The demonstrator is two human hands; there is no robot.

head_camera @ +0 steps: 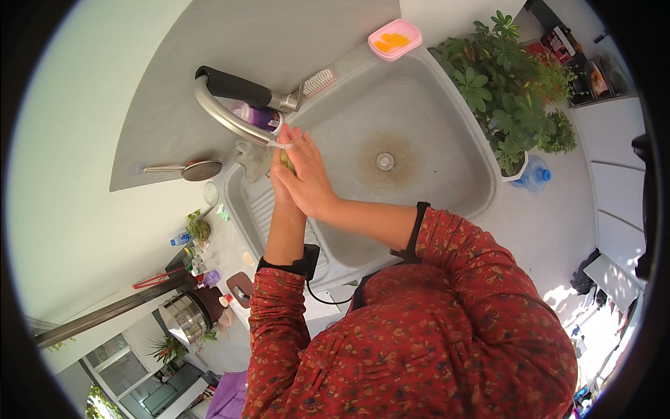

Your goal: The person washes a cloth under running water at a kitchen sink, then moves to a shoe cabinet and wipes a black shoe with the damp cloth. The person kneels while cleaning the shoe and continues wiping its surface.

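Observation:
Under the spout of a metal faucet [230,118], both hands are pressed together. My right hand [310,175] lies over my left hand [281,186], which is mostly hidden behind it. A small yellow-green thing [286,158] shows between the palms; most of it is covered, so its kind is unclear. At the spout's tip, a little water [281,145] meets the fingers. The hands are above the ribbed drainboard side of a grey sink [408,105]. A wet grey cloth [253,161] lies just left of them.
Behind the hands stands a purple container [259,116], near a scrub brush [319,83]. A pink dish [395,39] with orange pieces sits on the back corner. Potted plants [505,94] and a blue water jug [534,174] stand right. A small pan [202,171] is at the left wall.

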